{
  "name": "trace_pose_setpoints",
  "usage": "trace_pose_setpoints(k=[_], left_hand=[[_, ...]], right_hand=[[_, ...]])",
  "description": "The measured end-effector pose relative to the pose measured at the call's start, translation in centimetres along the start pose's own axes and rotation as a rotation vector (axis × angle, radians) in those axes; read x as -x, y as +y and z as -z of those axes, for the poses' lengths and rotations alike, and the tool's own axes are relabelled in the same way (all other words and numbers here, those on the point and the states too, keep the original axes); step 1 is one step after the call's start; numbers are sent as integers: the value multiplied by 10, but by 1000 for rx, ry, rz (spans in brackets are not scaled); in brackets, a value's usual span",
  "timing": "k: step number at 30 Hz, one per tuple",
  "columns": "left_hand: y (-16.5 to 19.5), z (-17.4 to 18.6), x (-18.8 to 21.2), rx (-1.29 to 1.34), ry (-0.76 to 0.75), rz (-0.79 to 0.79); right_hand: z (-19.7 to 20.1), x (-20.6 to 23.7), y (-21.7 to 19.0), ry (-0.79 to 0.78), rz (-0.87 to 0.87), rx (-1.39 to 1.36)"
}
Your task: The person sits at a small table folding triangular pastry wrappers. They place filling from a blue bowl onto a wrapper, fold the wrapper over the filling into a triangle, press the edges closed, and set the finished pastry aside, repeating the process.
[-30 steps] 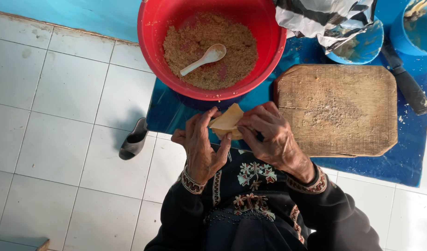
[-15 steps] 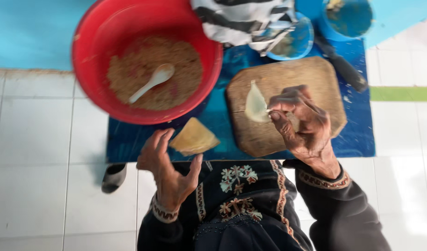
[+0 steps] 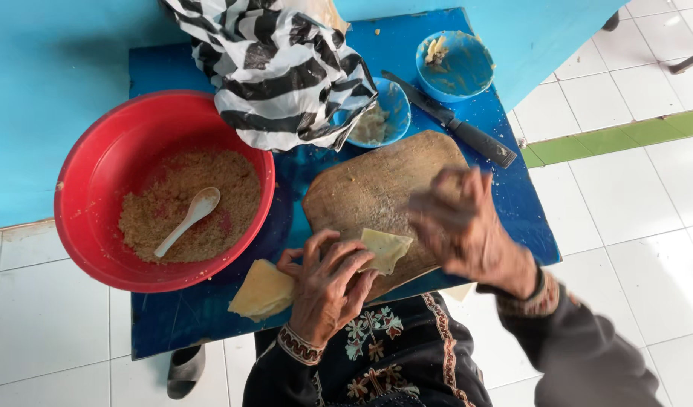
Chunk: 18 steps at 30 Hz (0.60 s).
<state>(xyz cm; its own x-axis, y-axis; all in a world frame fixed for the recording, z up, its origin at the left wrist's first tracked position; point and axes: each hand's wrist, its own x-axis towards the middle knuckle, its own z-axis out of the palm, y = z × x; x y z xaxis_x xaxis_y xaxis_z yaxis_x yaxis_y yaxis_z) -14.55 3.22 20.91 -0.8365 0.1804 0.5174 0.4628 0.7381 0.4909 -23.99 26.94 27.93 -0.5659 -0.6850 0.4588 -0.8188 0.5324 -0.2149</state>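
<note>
The left hand (image 3: 327,283) pinched a thin dough wrapper (image 3: 385,249) at the wooden board's (image 3: 376,192) near edge, while the blurred right hand (image 3: 467,226), grip unclear, hovered just right of it.

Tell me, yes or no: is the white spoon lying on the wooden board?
No, the white spoon lies in the crumbly filling inside the red bowl, left of the wooden board.
</note>
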Motion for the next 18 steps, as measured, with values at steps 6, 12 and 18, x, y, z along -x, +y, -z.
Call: trace_pose_setpoints(k=[6,12,18], left_hand=[[-1,1,-1,13,14,42],[2,-2,5,18,-11,88],[-1,-4,7,60,-27,98]], right_hand=[[-24,-73,73,-119,-14,283],[-43,-88,93,-226,9,360],[-45,-80,99,-249,-24,286]])
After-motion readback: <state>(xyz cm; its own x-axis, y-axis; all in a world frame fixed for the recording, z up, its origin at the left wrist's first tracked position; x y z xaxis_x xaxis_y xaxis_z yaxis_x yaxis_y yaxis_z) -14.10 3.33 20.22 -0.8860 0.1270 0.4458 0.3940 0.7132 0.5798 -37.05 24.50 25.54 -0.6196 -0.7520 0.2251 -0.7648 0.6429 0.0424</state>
